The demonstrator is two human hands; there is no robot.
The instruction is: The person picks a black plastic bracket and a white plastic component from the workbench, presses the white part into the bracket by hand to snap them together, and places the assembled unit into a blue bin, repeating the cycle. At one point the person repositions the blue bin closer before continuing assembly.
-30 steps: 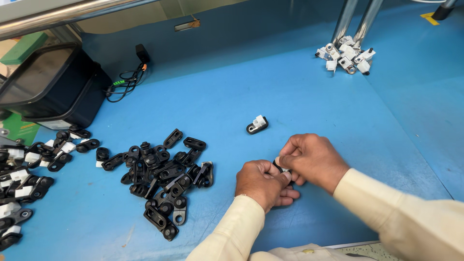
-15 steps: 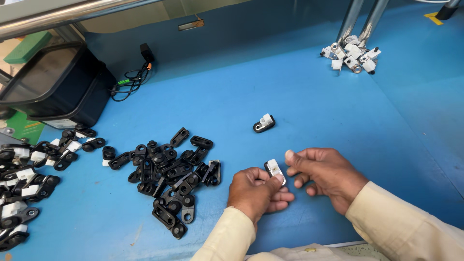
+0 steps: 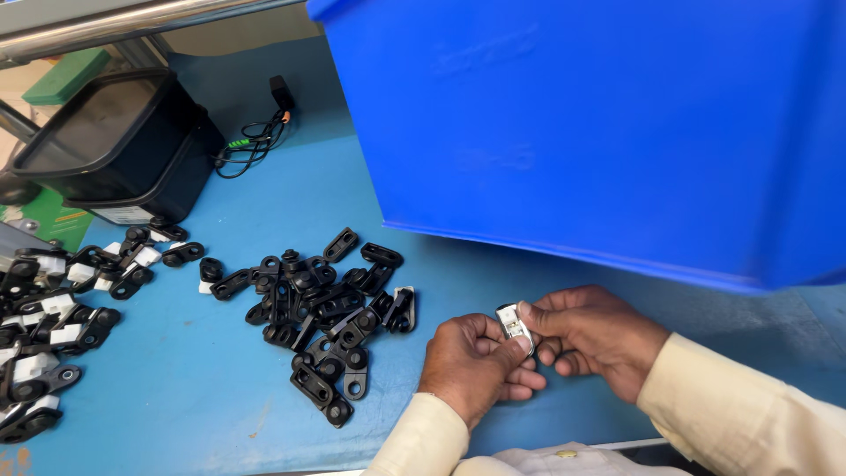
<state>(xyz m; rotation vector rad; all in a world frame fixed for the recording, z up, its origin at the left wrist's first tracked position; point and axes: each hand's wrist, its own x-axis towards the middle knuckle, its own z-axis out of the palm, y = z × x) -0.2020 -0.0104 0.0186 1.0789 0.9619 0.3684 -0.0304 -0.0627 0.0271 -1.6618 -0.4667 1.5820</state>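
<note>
Both my hands meet low at the centre of the head view, over a blue table (image 3: 211,414). My left hand (image 3: 471,366) and my right hand (image 3: 595,335) together pinch a small black clip with a white insert (image 3: 512,323) between their fingertips. Just left of my left hand lies a pile of black plastic clips (image 3: 322,308), several of them overlapping.
A large blue bin (image 3: 599,123) hangs over the upper right and hides the table behind it. A black tray (image 3: 115,145) stands at the back left, with a black cable (image 3: 256,141) beside it. More black and white clips (image 3: 44,326) lie along the left edge.
A large blue bin has come into view at the upper right, covering the lone clip and the white clips at the back. My hands have closed together again on the small clip.
</note>
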